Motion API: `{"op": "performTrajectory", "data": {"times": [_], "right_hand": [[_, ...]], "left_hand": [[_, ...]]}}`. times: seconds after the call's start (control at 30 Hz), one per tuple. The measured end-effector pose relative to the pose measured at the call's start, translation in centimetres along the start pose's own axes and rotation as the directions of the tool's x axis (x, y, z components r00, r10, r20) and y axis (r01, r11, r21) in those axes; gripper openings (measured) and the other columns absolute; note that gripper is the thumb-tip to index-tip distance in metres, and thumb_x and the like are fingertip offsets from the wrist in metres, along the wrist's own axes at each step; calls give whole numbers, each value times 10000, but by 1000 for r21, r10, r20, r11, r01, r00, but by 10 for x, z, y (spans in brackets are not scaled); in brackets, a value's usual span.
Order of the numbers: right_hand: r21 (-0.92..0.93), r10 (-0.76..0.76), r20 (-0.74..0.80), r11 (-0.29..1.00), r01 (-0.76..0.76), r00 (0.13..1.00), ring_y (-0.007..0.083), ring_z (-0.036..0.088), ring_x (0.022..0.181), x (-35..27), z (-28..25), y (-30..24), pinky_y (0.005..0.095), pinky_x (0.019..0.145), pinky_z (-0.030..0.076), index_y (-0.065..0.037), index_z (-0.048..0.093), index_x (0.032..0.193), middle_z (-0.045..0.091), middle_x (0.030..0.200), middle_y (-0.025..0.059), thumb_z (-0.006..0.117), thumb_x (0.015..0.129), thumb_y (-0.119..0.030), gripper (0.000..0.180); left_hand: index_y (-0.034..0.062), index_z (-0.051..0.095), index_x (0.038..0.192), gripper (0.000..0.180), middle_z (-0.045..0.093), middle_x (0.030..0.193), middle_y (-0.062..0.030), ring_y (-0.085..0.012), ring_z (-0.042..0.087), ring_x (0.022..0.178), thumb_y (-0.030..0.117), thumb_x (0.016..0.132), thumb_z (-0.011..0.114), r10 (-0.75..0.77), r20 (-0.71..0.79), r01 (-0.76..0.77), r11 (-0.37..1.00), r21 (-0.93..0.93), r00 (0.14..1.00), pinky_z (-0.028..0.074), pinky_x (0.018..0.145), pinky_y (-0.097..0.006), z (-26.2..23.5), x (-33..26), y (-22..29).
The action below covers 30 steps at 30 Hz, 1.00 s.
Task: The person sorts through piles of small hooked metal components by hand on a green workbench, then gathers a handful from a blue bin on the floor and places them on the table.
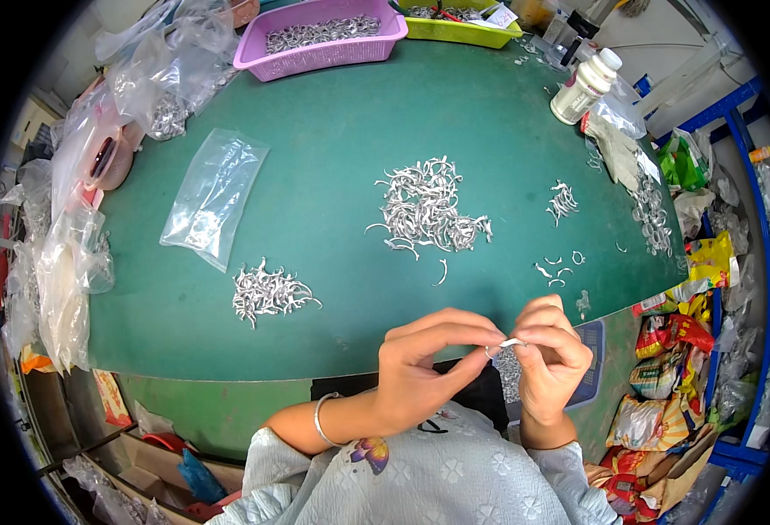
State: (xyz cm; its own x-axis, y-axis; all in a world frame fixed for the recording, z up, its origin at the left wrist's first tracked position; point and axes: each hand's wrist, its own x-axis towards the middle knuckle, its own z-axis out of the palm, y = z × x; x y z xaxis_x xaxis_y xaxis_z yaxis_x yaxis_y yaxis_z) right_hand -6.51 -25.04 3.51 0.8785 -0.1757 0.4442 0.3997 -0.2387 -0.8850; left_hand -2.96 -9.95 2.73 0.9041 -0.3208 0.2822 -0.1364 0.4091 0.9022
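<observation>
Between my two hands, just past the table's near edge, is a small curved silver metal piece (509, 343). My left hand (433, 359) pinches its left end between thumb and fingers. The right end is pinched by my right hand (549, 350), with its fingers curled. Beyond them on the green table (332, 175) lies a large heap of similar curved silver pieces (429, 206), with a single piece (440, 273) apart in front. A smaller heap (267, 291) sits to the left, and a little cluster (563, 201) to the right.
A clear plastic bag (214, 199) lies flat at left. At the back stand a purple basket (324, 39) and a yellow-green basket (464, 31) with metal pieces. A white bottle (586, 86) stands back right. Plastic bags (79, 254) crowd the left edge; a blue crate (588, 363) sits below the table.
</observation>
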Motion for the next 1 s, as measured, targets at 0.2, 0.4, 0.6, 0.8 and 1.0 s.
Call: {"op": "performTrajectory", "data": {"times": [0.2,0.4,0.6,0.8,1.0], "right_hand": [[64,49,-11,997,-49,999,212,520,752,0,2,0,307,671,412,25,638,818,604,761,89,691,730,-16,111],[163,103,33,981,-107,994,212,515,774,-2,0,3,315,705,405,31,614,829,606,794,98,671,772,-54,117],[222,141,30,964,-144,990,206,511,780,-3,1,4,316,709,402,31,609,828,606,799,97,664,784,-59,114],[202,131,13,971,-131,991,208,513,765,-2,2,3,315,694,408,28,619,828,607,789,96,669,767,-35,101],[-102,-68,-12,993,66,998,214,511,740,-1,3,-2,304,653,410,1,649,829,603,752,83,688,700,8,136]], "left_hand": [[-55,640,900,194,630,926,-144,-176,610,839,-135,725,619,-31,10,31,998,-49,999,497,745,-278,0,0,1],[-71,621,923,174,612,959,-143,-160,591,872,-119,756,614,-209,53,216,937,-275,976,487,788,-276,-1,-1,-2],[-77,606,921,146,606,929,-151,-175,612,807,-123,786,571,-334,75,338,869,-362,940,504,728,-275,0,0,1],[-74,611,922,142,606,929,-143,-170,605,826,-115,793,568,-409,80,404,819,-407,909,497,738,-268,-1,1,1],[-78,612,954,167,590,996,-140,-151,576,888,-119,798,567,-284,83,293,871,-395,955,481,771,-265,-3,0,-2]]}}
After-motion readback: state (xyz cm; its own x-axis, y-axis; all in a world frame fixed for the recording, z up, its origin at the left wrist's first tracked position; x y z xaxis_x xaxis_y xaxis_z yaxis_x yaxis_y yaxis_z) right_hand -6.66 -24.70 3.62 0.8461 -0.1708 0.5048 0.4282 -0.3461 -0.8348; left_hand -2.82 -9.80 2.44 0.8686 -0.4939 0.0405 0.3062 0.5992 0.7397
